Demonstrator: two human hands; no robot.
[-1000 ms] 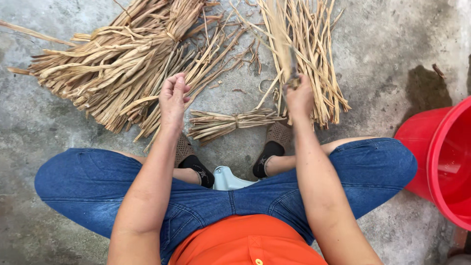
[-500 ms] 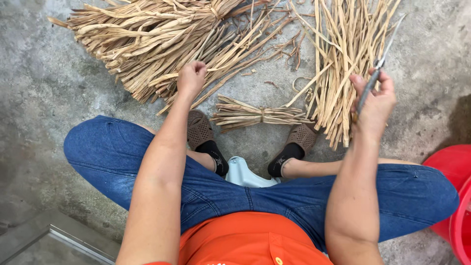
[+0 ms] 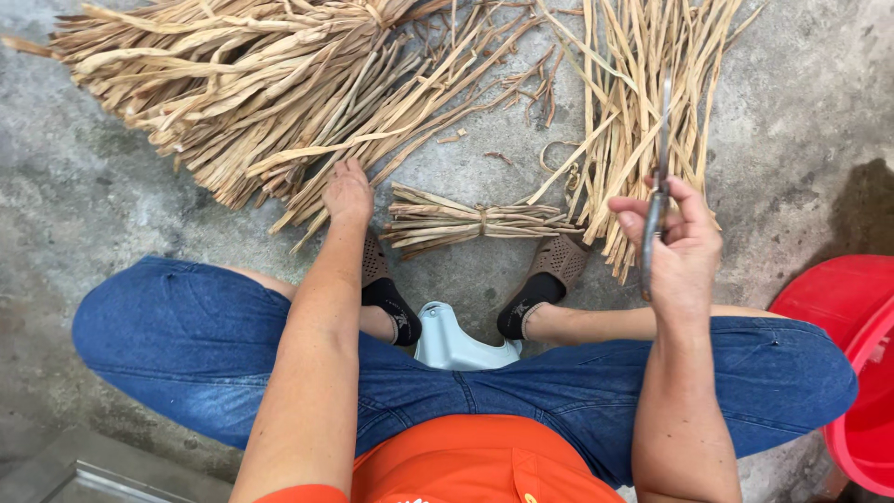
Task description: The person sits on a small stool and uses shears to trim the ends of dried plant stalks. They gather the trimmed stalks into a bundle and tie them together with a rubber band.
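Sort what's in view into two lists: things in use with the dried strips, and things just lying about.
In use:
left hand, reaching into the big heap of dried strips
right hand, its grip around the scissors
loose strips behind the scissors
tied bundle between the feet

Lying about:
red tub
small pale stool

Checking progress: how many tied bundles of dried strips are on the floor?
1 clearly: a small tied bundle between the feet. The big pile by the left hand may be tied too.
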